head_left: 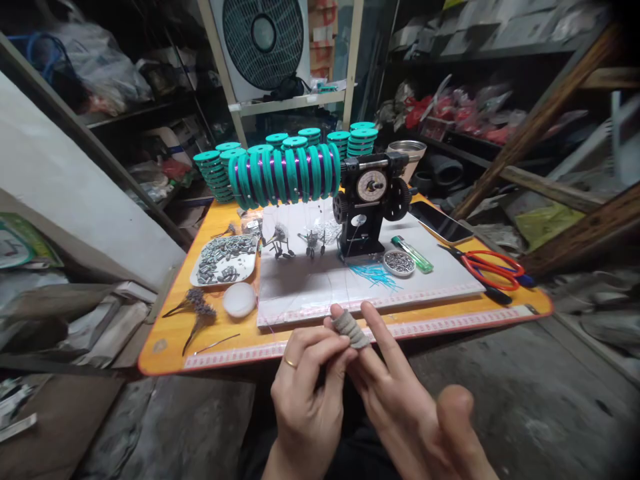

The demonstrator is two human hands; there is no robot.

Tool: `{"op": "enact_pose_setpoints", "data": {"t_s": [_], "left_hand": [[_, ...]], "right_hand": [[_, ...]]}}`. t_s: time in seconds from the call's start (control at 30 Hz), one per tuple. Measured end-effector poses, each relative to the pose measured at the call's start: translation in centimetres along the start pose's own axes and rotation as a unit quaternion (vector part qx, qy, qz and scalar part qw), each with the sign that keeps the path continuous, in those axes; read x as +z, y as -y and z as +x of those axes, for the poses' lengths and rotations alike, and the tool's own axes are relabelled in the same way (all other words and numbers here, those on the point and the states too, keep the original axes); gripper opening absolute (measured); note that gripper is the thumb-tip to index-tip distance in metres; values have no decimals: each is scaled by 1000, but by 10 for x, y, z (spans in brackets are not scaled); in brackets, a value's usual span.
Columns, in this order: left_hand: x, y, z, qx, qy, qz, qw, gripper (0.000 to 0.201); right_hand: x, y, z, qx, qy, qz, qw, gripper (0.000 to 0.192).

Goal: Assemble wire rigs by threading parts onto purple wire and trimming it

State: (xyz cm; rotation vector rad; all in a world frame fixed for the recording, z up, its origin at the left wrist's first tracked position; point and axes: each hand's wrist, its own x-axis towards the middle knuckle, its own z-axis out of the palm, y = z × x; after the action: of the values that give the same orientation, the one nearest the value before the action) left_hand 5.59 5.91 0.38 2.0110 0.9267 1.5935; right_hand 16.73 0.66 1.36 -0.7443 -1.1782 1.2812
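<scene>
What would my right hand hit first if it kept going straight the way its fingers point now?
Probably the near edge of the white board on the orange table. The right hand points up and left past the left hand; the bunch of turquoise strands lies beyond. Depth is unclear.

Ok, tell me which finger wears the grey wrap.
The right hand's finger with the grey fabric wrap, pinched by the left hand. The other right fingers showing are bare; the left hand has only a gold ring.
</scene>
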Motion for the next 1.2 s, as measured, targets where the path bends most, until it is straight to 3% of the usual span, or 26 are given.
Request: {"op": "enact_pose_setpoints", "data": {"t_s": [0.17,0.33,0.53,0.63,0.7,0.83,0.93,1.07,1.2], "left_hand": [[1,-2,1,51,21,45,997,36],[1,-10,6,32,54,-3,998,23],[5,-9,-6,24,56,-101,993,24],[3,-6,-11,-43,18,-118,992,28],[0,-3,-13,-112,-25,-128,985,30],[-3,1,-20,-159,-40,-140,976,14],[-5,2,-25,-150,-43,-140,978,14],[-13,6,-21,-140,-51,-134,980,16],[-17,19,15,-177,-19,-84,980,26]], "right_hand": [[-1,-8,-3,-20,-23,-176,984,91],[-3,-17,-10,-30,-20,-204,978,99],[-11,-8,-12,-77,-16,-240,968,66],[-31,13,11,-103,-48,-313,943,54],[-45,31,40,-130,-137,-391,901,35],[-57,48,113,-35,-56,-530,846,34],[-57,40,156,-29,-98,-566,818,43],[-56,26,176,-36,-133,-558,818,26],[-51,31,161,-31,-107,-480,870,29]]}}
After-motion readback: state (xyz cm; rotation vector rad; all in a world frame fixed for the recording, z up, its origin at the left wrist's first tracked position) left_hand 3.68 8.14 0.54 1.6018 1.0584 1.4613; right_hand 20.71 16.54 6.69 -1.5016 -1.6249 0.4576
